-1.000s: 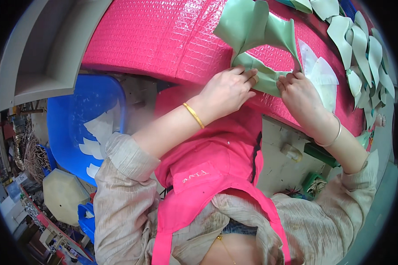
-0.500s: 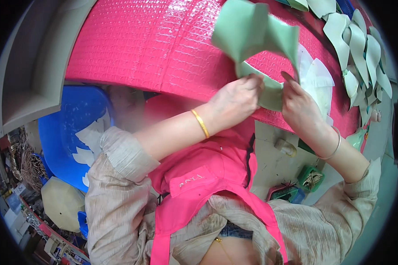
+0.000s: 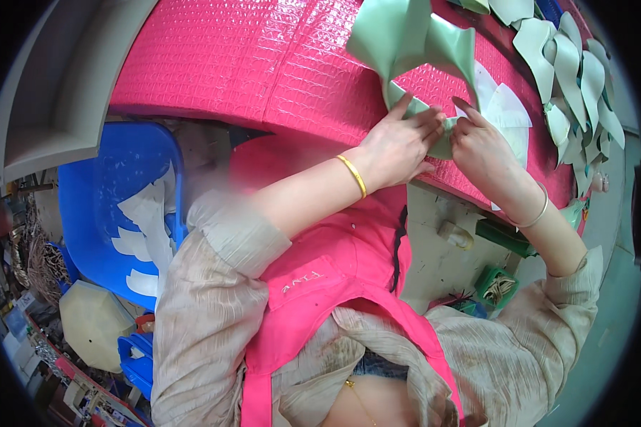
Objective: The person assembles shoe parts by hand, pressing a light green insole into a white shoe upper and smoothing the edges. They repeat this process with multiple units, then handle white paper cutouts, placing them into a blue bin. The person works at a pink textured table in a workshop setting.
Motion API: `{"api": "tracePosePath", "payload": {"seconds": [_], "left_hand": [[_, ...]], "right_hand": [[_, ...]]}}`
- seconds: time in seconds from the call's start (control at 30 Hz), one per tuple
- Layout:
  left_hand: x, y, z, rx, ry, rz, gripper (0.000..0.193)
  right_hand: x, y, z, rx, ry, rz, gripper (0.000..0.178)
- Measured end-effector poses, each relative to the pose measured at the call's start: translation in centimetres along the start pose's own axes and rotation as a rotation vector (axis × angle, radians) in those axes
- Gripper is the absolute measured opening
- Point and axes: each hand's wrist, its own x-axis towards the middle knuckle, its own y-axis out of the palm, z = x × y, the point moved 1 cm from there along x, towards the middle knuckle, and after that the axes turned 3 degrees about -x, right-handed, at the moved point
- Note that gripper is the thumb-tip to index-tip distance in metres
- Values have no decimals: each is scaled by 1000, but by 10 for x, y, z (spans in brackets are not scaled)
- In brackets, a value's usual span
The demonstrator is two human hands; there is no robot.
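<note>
A curved, pale green leather-like piece (image 3: 395, 39) arches above the pink padded work surface, its lower edge at my hands. My left hand (image 3: 399, 148) lies against that lower edge with its fingers stretched out. My right hand (image 3: 486, 151) is closed on the piece's near right edge, the forefinger raised. Its other fingers are bent, and their tips are partly hidden. Both hands almost meet near the front of the surface. Thin white pieces (image 3: 509, 114) lie just beyond my right hand.
The pink work surface (image 3: 214, 64) curves across the front. Several pale green pieces (image 3: 566, 67) hang at the far right. At left are a blue bin (image 3: 85, 185) with white scraps (image 3: 146, 242) and a grey shelf (image 3: 50, 107). A green basket (image 3: 496, 286) sits low on the right.
My left hand has gone from pinching the green piece's edge to stretched fingers along it. My right hand stays at its edge. The piece has shifted slightly.
</note>
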Motion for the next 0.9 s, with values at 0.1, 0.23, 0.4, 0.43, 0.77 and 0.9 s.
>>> {"api": "tracePosePath", "payload": {"seconds": [0.1,0.23,0.4,0.43,0.77,0.9], "left_hand": [[-5,10,1,-108,34,-34,53],[10,-3,-8,-240,-105,37,51],[7,-7,-25,-922,-314,-641,20],[-4,-12,-27,-1212,-425,-702,18],[-165,-82,5,-1361,-993,-748,30],[-97,-115,91,-121,-716,-652,33]], "right_hand": [[1,1,-1,20,0,-95,10],[11,-24,-10,81,-47,-154,11],[2,-91,-35,414,196,-807,27],[3,-89,-41,582,322,-938,32],[119,-61,9,712,431,-744,38],[155,-52,2,369,325,-528,22]]}}
